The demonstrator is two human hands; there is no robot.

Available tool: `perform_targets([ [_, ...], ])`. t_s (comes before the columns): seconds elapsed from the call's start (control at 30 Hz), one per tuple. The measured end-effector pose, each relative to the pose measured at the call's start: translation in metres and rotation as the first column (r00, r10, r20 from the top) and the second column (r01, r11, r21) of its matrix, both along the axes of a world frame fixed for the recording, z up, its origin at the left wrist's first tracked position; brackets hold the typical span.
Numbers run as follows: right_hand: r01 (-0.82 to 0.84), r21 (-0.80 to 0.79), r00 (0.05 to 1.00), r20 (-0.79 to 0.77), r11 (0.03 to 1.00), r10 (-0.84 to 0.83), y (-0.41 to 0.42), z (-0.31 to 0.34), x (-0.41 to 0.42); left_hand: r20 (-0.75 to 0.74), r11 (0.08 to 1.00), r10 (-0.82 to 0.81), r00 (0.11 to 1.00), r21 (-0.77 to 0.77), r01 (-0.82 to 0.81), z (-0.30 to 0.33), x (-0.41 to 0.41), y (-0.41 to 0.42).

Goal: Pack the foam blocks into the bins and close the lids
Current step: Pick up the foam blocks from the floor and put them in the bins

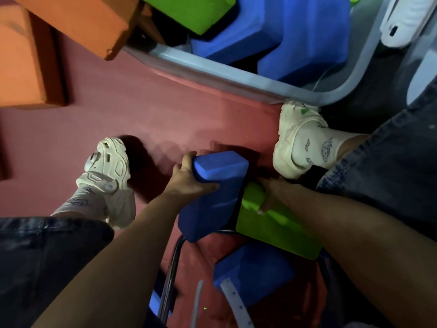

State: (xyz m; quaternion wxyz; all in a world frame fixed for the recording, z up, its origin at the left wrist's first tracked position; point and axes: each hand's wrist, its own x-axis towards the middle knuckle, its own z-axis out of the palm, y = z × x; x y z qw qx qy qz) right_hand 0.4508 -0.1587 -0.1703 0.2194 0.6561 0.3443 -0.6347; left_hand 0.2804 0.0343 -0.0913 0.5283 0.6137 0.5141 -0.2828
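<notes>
Blue foam block (210,197): gripped by left hand (189,181), frame centre. Green foam block (272,221): held by right hand (272,192), at 3 o'clock beside it. Bin (236,74): 1 o'clock, holding blue and green blocks.

L hand (189,178) grips blue block (210,197), R hand (272,192) grips green block (276,223), above red floor (165,110).

The bin (248,79) is cut off by the far edge. The right hand (272,195) fingertips are hidden behind the green block (272,223). The orange blocks (21,60) are cropped at the left.
</notes>
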Motion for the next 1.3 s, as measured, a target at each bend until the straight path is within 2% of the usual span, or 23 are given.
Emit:
perform_targets([
  [0.07, -0.046, -0.01, 0.999, -0.014, 0.999, 0.046, 0.001, 0.003, 0.0, -0.053, 1.0, 0.031, 0.998, 0.001, -0.031, 0.002, 0.003, 0.002],
  [0.17, -0.087, 0.001, 0.995, 0.056, 0.996, 0.087, 0.009, 0.018, -0.007, -0.152, 0.996, 0.084, 0.985, 0.041, -0.078, 0.01, 0.008, 0.002],
  [0.27, -0.1, 0.109, 0.989, 0.119, 0.989, 0.087, 0.025, 0.034, -0.014, -0.189, 0.991, 0.063, 0.98, 0.124, -0.039, 0.029, 0.015, -0.004],
  [0.37, -0.02, 0.24, 0.996, 0.084, 0.971, -0.001, 0.051, 0.056, -0.02, -0.177, 0.957, 0.044, 0.983, 0.29, 0.009, 0.06, 0.017, -0.009],
  [0.5, -0.031, 0.42, 0.989, 0.144, 0.907, -0.033, 0.086, 0.102, -0.027, -0.055, 0.838, 0.115, 0.992, 0.541, -0.067, 0.115, 0.008, -0.007],
  [0.6, 0.005, 0.537, 0.98, 0.164, 0.844, -0.111, 0.102, 0.143, -0.024, 0.089, 0.735, 0.127, 0.988, 0.661, -0.154, 0.158, -0.005, -0.005],
  [0.7, 0.041, 0.61, 0.961, 0.194, 0.791, -0.199, 0.107, 0.189, -0.023, 0.213, 0.646, 0.131, 0.968, 0.723, -0.246, 0.201, -0.021, -0.011],
  [0.87, 0.096, 0.704, 0.924, 0.2, 0.704, -0.326, 0.098, 0.252, -0.018, 0.402, 0.556, 0.095, 0.911, 0.737, -0.383, 0.252, -0.041, -0.025],
  [1.1, 0.281, 0.858, 0.797, 0.042, 0.431, -0.603, 0.081, 0.329, 0.017, 0.664, 0.371, 0.005, 0.748, 0.693, -0.618, 0.329, -0.026, -0.016],
  [1.2, 0.331, 0.905, 0.716, -0.056, 0.267, -0.696, 0.086, 0.368, 0.046, 0.759, 0.365, 0.007, 0.651, 0.604, -0.709, 0.352, -0.01, -0.003],
  [1.3, 0.278, 0.959, 0.639, -0.136, 0.062, -0.757, 0.094, 0.406, 0.075, 0.804, 0.365, 0.043, 0.592, 0.539, -0.759, 0.357, 0.013, 0.011],
])
